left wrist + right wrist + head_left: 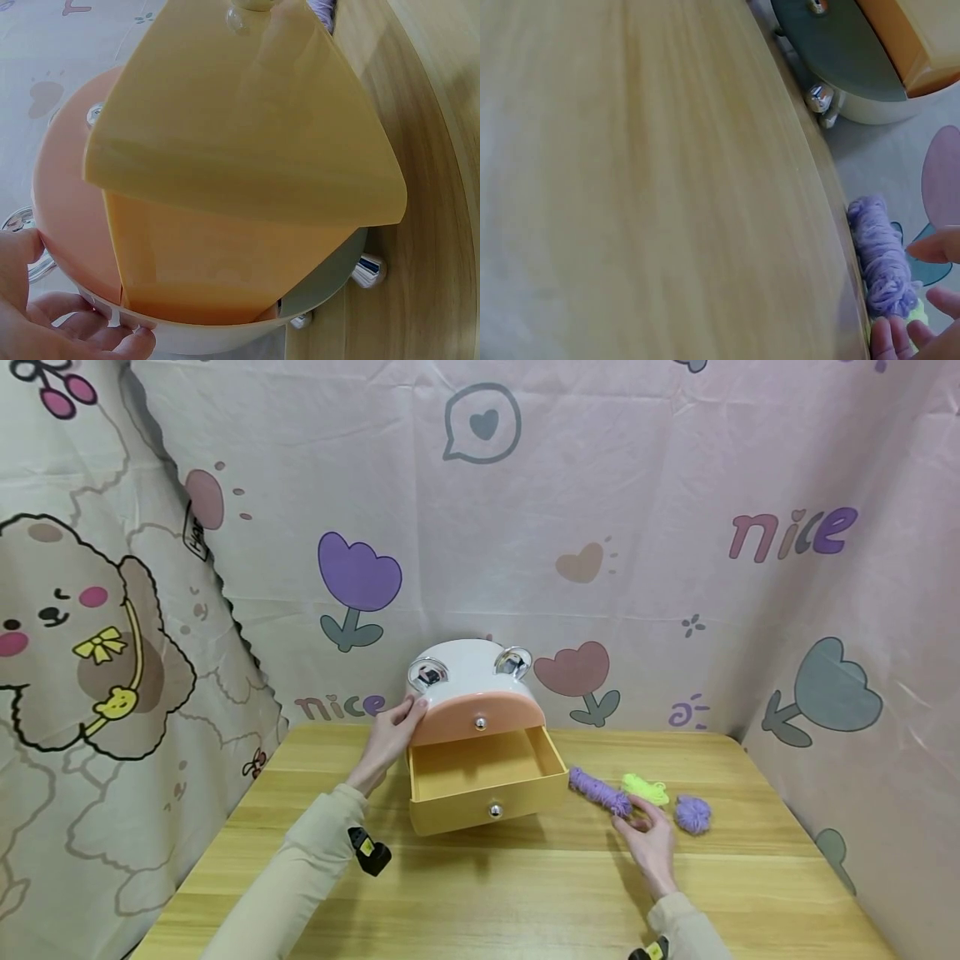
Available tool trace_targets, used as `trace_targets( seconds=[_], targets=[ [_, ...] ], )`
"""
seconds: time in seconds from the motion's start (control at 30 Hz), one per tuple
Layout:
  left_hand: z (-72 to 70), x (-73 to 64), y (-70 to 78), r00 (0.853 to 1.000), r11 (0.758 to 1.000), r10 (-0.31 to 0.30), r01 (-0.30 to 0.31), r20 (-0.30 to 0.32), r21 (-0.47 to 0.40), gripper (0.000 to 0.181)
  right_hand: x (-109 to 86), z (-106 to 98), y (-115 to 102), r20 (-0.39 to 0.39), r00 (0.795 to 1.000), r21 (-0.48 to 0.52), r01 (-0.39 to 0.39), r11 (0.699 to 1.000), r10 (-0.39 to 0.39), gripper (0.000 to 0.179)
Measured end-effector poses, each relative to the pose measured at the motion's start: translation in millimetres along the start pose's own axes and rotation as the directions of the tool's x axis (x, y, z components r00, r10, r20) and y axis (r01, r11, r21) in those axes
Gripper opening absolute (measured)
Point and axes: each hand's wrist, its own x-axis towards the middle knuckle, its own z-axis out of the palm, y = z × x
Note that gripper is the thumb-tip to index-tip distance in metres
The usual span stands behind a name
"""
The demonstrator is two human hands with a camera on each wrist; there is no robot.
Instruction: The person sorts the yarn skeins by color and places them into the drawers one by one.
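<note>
A small rounded drawer cabinet (468, 668), white on top with two silver ring-shaped ornaments, stands at the back of the table. Its peach upper drawer (450, 718) is closed, while the yellow drawer (453, 816) below is pulled out and shows a bare inside. My left hand (388, 739) rests on the cabinet's left side, with thumb and fingertips touching the shell near its front edge. At the right, my right hand (651, 842) has its thumb and fingers spread about the near end of a long purple yarn bundle (881, 255), with a gap between them.
A neon yellow yarn bundle (645, 789) lies behind the right hand, and a round purple yarn ball (692, 814) lies to its right. A dark green lower drawer (840, 52) shows in the right wrist view. A printed curtain (480, 527) hangs behind the table (480, 893).
</note>
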Motion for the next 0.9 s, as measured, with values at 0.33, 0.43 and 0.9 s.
trace_targets(
  seconds=[0.33,0.43,0.9],
  targets=[
    [-0.6,0.2,-0.3,1.0,1.0,0.0,0.0,-0.001,0.013,0.067,0.5,0.6,-0.4,0.078,0.996,0.017,-0.036,0.999,0.035,0.06],
    [-0.8,0.5,-0.3,1.0,1.0,-0.003,0.003,0.0,0.014,0.067,1.1,0.4,-0.9,0.091,0.995,0.006,-0.039,0.999,0.038,0.062],
    [-0.7,-0.4,-0.5,1.0,1.0,0.0,0.0,0.002,0.01,0.067,5.4,2.1,-1.1,0.122,0.991,-0.046,-0.046,0.998,0.051,0.065]
  ],
)
